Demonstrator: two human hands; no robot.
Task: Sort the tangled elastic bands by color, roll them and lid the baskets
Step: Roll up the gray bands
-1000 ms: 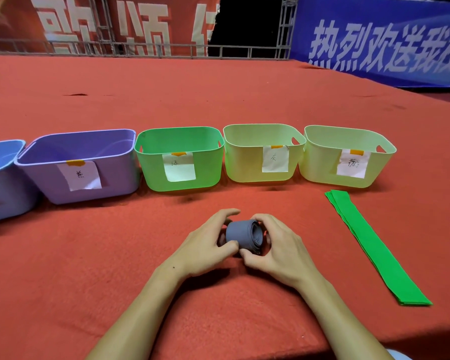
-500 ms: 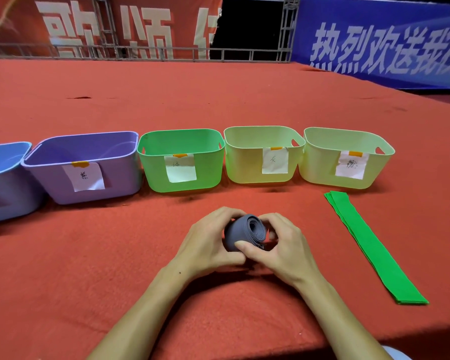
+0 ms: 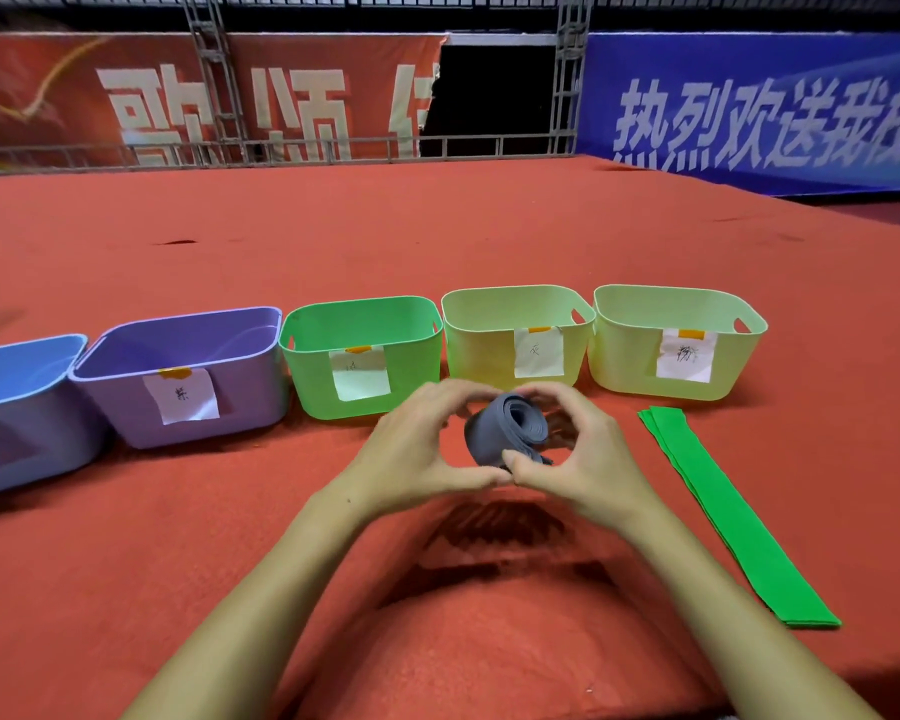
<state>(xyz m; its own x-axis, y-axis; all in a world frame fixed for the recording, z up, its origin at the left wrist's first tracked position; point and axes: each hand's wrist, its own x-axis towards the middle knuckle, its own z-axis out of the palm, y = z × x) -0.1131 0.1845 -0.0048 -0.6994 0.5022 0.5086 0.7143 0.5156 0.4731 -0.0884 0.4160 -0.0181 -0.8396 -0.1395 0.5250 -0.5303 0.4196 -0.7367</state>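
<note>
A rolled grey elastic band (image 3: 505, 428) is held above the red cloth between both hands. My left hand (image 3: 417, 449) curls round its left side and my right hand (image 3: 588, 454) round its right side, thumbs meeting under the roll. The roll hangs just in front of the green basket (image 3: 359, 324) and the pale yellow basket (image 3: 515, 309) with a paper label. A flat, folded green band (image 3: 723, 511) lies on the cloth to the right of my right hand.
Several open baskets stand in a row: blue (image 3: 17, 356) at the far left, purple (image 3: 178, 335), then green, and a second pale yellow basket (image 3: 676, 309) at the right. No lids are in view. Red cloth covers the table, banners behind.
Both hands have lifted the grey roll off the cloth and carried it forward towards the baskets. The roll has tilted so its open end faces up and right.
</note>
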